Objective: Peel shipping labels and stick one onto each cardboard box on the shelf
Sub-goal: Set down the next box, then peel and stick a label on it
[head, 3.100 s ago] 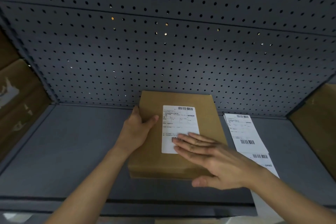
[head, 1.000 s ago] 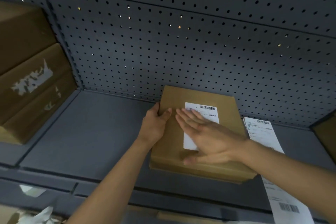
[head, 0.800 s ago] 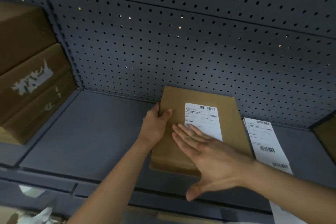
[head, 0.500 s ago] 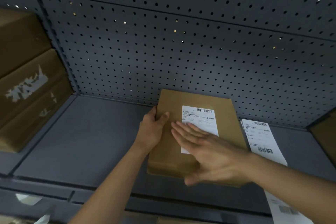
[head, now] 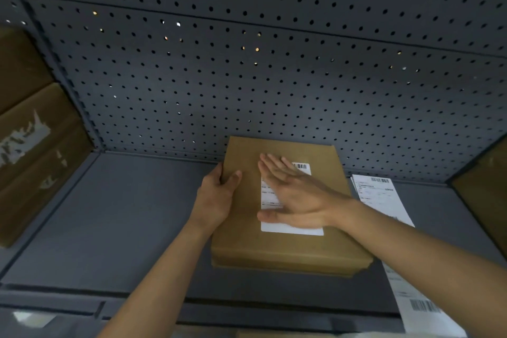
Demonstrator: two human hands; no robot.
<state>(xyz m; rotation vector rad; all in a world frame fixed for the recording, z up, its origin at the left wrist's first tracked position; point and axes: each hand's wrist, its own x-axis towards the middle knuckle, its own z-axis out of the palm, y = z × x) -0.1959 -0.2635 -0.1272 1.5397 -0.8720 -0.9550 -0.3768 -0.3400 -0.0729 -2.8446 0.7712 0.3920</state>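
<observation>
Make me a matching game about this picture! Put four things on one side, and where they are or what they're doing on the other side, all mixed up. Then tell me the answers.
Things:
1. left hand
2. right hand
3. strip of spare labels
4. stacked boxes

Where or what:
A. lies flat on the stuck label
B. grips the left edge of the middle box
C. at the far left of the view
D. lies on the shelf, right of the middle box

Pairs: 1-B, 2-A, 3-D, 4-C.
</observation>
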